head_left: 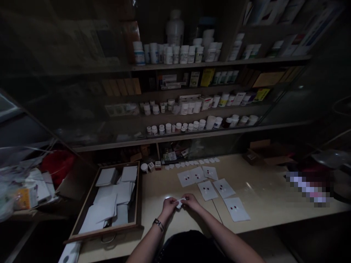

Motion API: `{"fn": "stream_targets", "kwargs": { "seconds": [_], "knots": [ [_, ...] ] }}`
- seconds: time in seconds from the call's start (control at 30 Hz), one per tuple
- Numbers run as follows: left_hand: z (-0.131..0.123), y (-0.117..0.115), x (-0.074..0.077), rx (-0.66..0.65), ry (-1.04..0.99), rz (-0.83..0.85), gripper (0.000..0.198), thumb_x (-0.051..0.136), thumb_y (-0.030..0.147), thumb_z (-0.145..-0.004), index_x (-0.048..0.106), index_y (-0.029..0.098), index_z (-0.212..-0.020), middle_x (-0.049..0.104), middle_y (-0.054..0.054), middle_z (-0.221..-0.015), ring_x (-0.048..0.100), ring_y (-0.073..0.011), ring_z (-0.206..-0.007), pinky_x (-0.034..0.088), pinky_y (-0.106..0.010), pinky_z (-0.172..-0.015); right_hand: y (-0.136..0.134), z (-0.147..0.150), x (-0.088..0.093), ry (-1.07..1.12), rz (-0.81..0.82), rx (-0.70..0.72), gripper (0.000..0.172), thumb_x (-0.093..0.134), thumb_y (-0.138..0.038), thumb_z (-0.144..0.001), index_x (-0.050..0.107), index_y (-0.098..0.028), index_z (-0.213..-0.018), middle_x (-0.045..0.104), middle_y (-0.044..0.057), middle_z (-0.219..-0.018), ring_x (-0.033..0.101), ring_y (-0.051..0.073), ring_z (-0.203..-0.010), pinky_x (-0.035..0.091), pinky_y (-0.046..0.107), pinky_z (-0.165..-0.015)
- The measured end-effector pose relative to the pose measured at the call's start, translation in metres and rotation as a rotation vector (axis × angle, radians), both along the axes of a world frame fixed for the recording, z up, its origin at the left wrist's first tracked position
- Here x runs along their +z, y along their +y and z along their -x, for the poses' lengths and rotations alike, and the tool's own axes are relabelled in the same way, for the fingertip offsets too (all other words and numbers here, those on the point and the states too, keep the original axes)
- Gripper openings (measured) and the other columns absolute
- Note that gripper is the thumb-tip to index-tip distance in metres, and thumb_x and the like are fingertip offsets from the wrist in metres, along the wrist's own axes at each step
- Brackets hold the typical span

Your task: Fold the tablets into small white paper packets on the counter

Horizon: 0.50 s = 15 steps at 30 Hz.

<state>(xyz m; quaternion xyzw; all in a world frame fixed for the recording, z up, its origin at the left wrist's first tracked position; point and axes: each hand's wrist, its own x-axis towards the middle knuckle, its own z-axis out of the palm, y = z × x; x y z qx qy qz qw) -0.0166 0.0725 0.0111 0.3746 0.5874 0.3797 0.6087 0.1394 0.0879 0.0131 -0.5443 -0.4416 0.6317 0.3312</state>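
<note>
My left hand (pixel 170 205) and my right hand (pixel 191 202) meet over the front of the table, both closed on a small piece of white paper (pixel 180 203) that looks partly folded. Whether anything lies inside it is hidden. To the right and beyond my hands, several flat white paper squares are spread out, such as one sheet (pixel 239 214) at the near right and another sheet (pixel 207 194) in the middle. Dark red pills (pixel 233 207) and small white ones rest on them. Along the back runs a row of small folded paper packets (pixel 192 163).
A wooden drawer (pixel 139 204) filled with white paper stacks (pixel 106 204) sits at the left. White medicine bottles (pixel 183 54) line the shelves behind. Small boxes (pixel 157 165) stand beside the drawer. An open cardboard box (pixel 263 153) is at the back right, and cluttered bags (pixel 11 182) lie far left.
</note>
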Motion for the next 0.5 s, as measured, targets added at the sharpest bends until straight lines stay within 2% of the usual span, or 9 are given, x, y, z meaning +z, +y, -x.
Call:
{"fn": "stream_targets", "kwargs": {
  "seconds": [0.1, 0.2, 0.33, 0.43, 0.5],
  "knots": [
    [-0.005, 0.000, 0.005, 0.020, 0.000, 0.070, 0.026, 0.073, 0.035, -0.057, 0.058, 0.015, -0.057, 0.055, 0.000, -0.047, 0.049, -0.0106, -0.040, 0.032, -0.021, -0.041, -0.003, 0.001, 0.000, 0.019, 0.076, -0.024, 0.027, 0.066, -0.042, -0.057, 0.056, -0.018, -0.063, 0.053, -0.002, -0.046, 0.046, 0.011, -0.040, 0.033, 0.023, -0.041],
    [-0.010, -0.002, 0.010, 0.053, -0.067, 0.142, 0.031, 0.075, 0.040, -0.056, 0.056, 0.016, -0.062, 0.056, 0.000, -0.051, 0.054, -0.0119, -0.043, 0.030, -0.020, -0.041, -0.002, 0.006, -0.002, 0.015, 0.067, -0.082, 0.030, 0.065, -0.046, -0.058, 0.054, -0.018, -0.060, 0.050, -0.003, -0.047, 0.043, 0.011, -0.041, 0.031, 0.024, -0.042],
    [-0.012, -0.005, 0.014, 0.061, -0.172, 0.201, 0.036, 0.075, 0.042, -0.055, 0.056, 0.016, -0.070, 0.058, 0.000, -0.058, 0.058, -0.0130, -0.048, 0.028, -0.018, -0.041, 0.000, 0.011, -0.001, -0.178, -0.144, -0.181, 0.031, 0.068, -0.045, -0.056, 0.048, -0.020, -0.053, 0.047, -0.003, -0.048, 0.045, 0.014, -0.048, 0.034, 0.026, -0.048],
    [-0.011, -0.005, 0.017, 0.056, -0.191, 0.222, 0.038, 0.076, 0.044, -0.056, 0.057, 0.016, -0.073, 0.056, 0.001, -0.059, 0.058, -0.0124, -0.049, 0.031, -0.018, -0.043, -0.002, 0.013, 0.005, -0.386, -0.295, -0.184, 0.026, 0.064, -0.041, -0.064, 0.051, -0.020, -0.056, 0.052, 0.000, -0.054, 0.051, 0.017, -0.057, 0.038, 0.028, -0.055],
    [-0.010, -0.004, 0.019, 0.065, -0.166, 0.236, 0.039, 0.077, 0.046, -0.056, 0.057, 0.016, -0.072, 0.052, 0.003, -0.057, 0.055, -0.0109, -0.047, 0.032, -0.018, -0.044, -0.004, 0.014, 0.010, -0.444, -0.335, -0.175, 0.024, 0.063, -0.040, -0.067, 0.054, -0.020, -0.059, 0.055, 0.002, -0.058, 0.054, 0.019, -0.062, 0.041, 0.028, -0.058]
  ]
}}
